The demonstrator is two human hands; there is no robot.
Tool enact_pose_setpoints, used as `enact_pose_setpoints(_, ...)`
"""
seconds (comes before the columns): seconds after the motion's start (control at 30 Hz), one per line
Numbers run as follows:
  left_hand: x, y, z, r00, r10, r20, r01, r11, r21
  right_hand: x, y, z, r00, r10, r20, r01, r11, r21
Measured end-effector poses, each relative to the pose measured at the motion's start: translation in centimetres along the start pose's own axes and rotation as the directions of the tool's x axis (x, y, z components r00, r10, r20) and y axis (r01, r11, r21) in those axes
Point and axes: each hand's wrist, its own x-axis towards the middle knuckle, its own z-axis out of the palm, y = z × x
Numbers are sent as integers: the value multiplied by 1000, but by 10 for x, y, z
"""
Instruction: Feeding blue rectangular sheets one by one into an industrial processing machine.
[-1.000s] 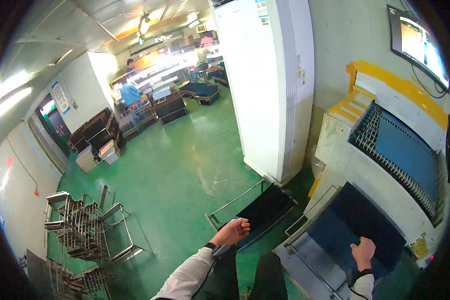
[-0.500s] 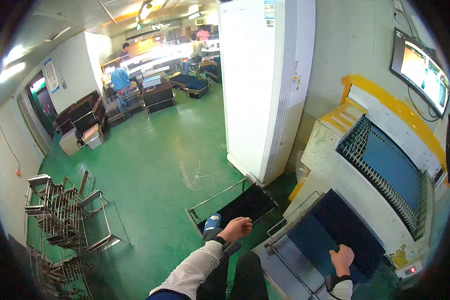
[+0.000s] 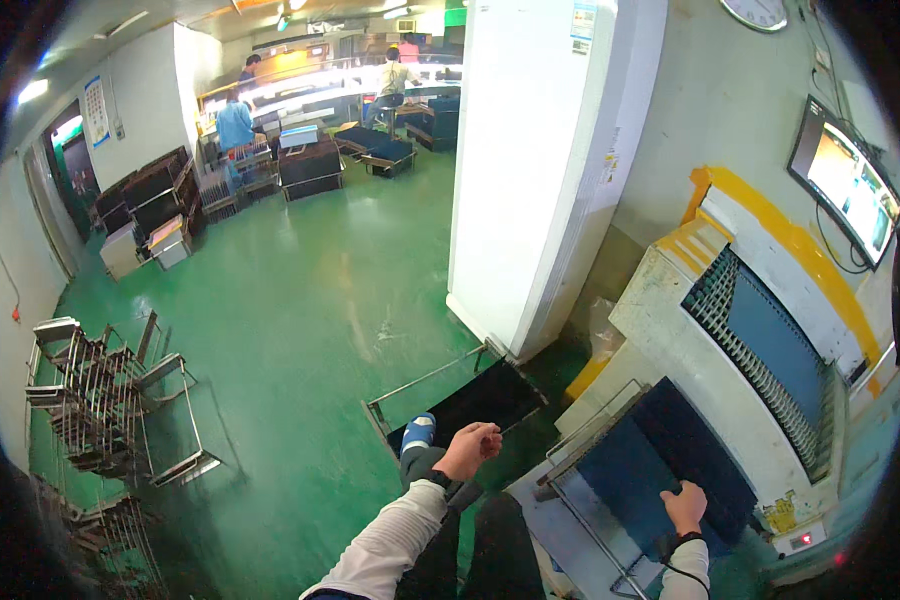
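Observation:
My right hand (image 3: 684, 508) is closed at the near edge of a dark blue flat panel (image 3: 625, 470), thumb and fingers at its border; the fingertips are partly hidden. This panel leans with other dark panels (image 3: 695, 440) in a metal-framed rack at my right. A pale metal sheet (image 3: 600, 535) lies at the rack's near side. My left hand (image 3: 470, 450) hovers with fingers curled and nothing visible in them. Below and beyond it, a low metal rack holds black panels (image 3: 480, 400) on the floor, beside my foot in a blue cover (image 3: 419, 431).
A tall white cabinet (image 3: 525, 170) stands ahead. At right is a machine with rollers (image 3: 760, 350) and a blue panel on them; a screen (image 3: 845, 180) hangs above. Empty metal racks (image 3: 100, 395) stand left on the green floor (image 3: 300, 330). Several people work at the far lit bench.
My view has shifted slightly, bringing a wall clock into sight. The right hand stays at the blue panel's edge; the left remains raised with its fingers curled.

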Motion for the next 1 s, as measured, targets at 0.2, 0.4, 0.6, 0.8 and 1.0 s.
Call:
enact_pose_setpoints(0.2,-6,7,8,999,29,-14,-28,998,55,3,7,11,997,-36,-65,33,999,-41)
enact_pose_setpoints(0.4,-8,5,4,997,56,-55,-51,996,78,4,3,9,996,-51,-73,48,998,-40)
enact_pose_setpoints(0.6,-9,3,3,999,47,-25,-46,997,57,3,-1,5,998,-25,-59,22,999,-44)
enact_pose_setpoints(0.8,-6,-1,3,998,63,-20,-61,994,94,4,8,13,994,-59,-94,55,997,-47)
enact_pose_setpoints(1.0,-4,-3,3,999,45,-18,-43,993,114,4,2,7,997,-24,-73,19,998,-63)
